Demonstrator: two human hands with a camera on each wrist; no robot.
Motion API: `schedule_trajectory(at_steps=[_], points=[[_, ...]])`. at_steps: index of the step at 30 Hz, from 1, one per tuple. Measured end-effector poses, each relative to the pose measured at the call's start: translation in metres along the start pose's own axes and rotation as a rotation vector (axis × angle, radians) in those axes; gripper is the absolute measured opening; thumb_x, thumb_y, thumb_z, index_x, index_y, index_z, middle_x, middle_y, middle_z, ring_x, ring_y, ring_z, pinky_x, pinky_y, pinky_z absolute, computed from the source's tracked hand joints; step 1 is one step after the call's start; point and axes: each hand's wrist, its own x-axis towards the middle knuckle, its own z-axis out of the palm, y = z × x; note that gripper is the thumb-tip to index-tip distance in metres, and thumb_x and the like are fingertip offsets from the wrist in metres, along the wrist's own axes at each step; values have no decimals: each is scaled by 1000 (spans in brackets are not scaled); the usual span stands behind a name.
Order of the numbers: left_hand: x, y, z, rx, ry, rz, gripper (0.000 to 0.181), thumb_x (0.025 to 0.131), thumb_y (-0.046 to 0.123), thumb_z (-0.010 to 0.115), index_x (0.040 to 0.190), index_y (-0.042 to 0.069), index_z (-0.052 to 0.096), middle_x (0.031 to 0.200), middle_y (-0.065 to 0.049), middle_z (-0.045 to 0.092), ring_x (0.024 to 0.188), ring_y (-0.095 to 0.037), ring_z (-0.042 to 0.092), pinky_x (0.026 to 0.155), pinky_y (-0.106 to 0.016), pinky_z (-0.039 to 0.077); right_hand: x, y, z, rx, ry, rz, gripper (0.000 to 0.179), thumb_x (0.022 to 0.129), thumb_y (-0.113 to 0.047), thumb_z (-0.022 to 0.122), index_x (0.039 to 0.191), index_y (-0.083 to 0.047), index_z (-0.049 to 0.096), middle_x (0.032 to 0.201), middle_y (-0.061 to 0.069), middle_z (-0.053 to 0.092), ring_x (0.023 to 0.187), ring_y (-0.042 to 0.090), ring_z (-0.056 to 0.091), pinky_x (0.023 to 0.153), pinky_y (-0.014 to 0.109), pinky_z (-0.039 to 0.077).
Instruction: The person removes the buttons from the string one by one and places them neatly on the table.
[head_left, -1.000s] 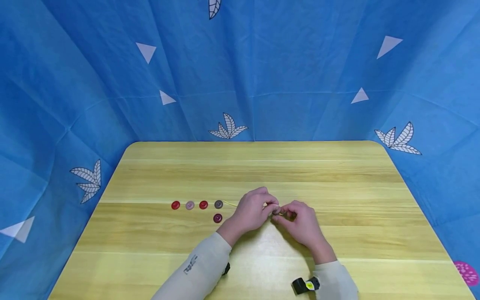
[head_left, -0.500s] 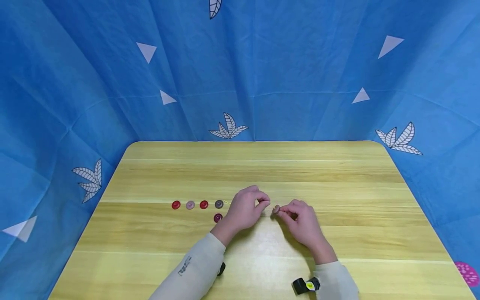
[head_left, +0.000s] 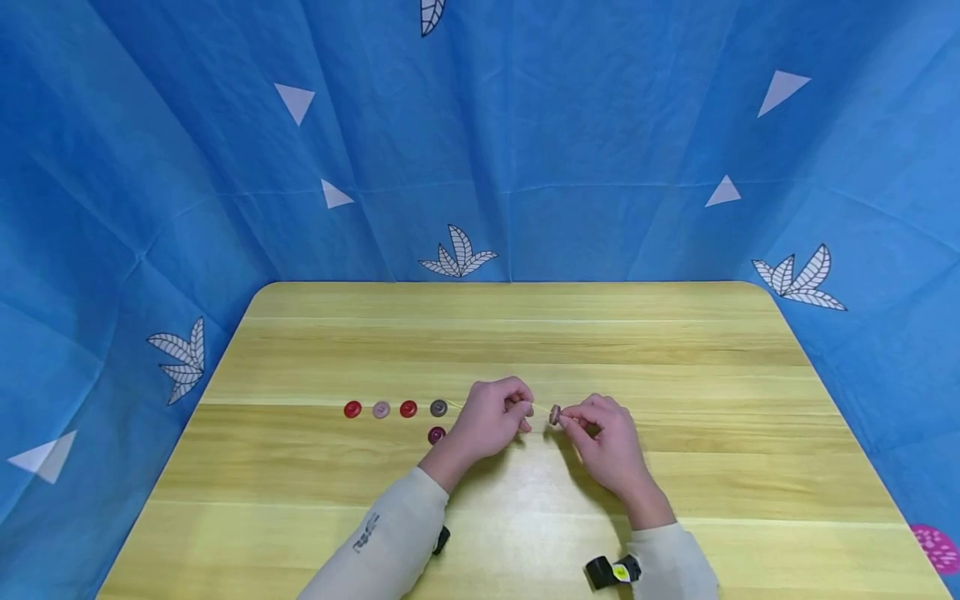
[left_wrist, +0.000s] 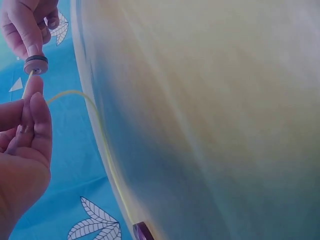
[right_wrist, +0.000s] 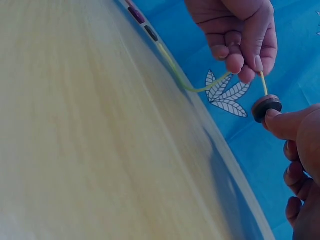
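My right hand (head_left: 606,442) pinches a small round button (head_left: 555,415) by its back, turned edge-on above the table. In the right wrist view the button (right_wrist: 266,107) has a brownish front layer and a dark back; whether it is one piece or two stacked is unclear. My left hand (head_left: 491,417) pinches a yellow cord (head_left: 540,408) just left of the button. A short taut length of cord (right_wrist: 264,84) runs from the left fingertips to the button's centre. The cord's other part sags from the left hand toward a grey button (head_left: 438,407).
To the left of the hands, a red button (head_left: 352,409), a pale pink button (head_left: 381,409) and another red button (head_left: 408,408) line up with the grey one. A maroon button (head_left: 437,435) lies just in front. Blue cloth (head_left: 480,150) hangs behind the wooden table (head_left: 525,333).
Both hands were together at the button one second ago. My left hand has since drawn back left, and the cord now shows between it and the button, which has turned edge-on.
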Motion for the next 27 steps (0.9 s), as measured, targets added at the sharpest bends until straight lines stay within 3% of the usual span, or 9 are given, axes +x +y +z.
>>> schedule_trajectory(at_steps=[2,5,10,17,22,25,27], points=[[0,-1,0,9,2,-2,12,96,-6,58,98,-3,69,82,-16,68,63,-20,66,60,-27,54,1,0,0,3,6,-7,15,81,4,80,85,-10,77,75,-14,58,67,9,52,64,30,42],[1,1,-1,99,1,6,20,98,-2,52,103,0,72,90,-11,69,72,-18,63,71,-31,53,1,-1,0,3,12,-20,15,82,3,80,85,-11,77,75,-14,59,67,9,52,66,32,40],[1,6,-1,220,-36,22,29,101,3,45,114,2,71,111,-5,69,106,-19,62,96,-37,47,1,-1,1,-5,11,-33,15,81,3,80,85,-11,77,75,-14,59,67,9,52,67,34,40],[1,3,1,254,-84,58,26,96,13,65,120,5,71,106,-3,67,90,-22,62,78,-29,50,0,-1,1,-10,3,-32,14,81,2,80,86,-11,77,76,-14,60,68,8,53,68,35,40],[2,1,1,283,-90,79,34,91,26,77,120,10,72,112,1,69,91,-20,62,77,-26,48,0,-1,0,-2,-5,-21,15,81,2,80,87,-13,77,76,-15,59,69,8,54,69,35,40],[2,2,0,290,-90,78,38,86,31,81,119,12,74,87,4,67,67,-12,53,62,-23,42,0,-1,0,3,-5,-29,16,81,1,80,86,-14,77,77,-16,59,70,8,54,71,35,40],[2,4,0,288,-95,67,41,84,34,82,119,13,74,65,6,55,54,-9,41,53,-22,36,0,-1,1,7,-6,-34,16,81,2,80,86,-14,77,77,-16,60,71,8,54,72,35,39]])
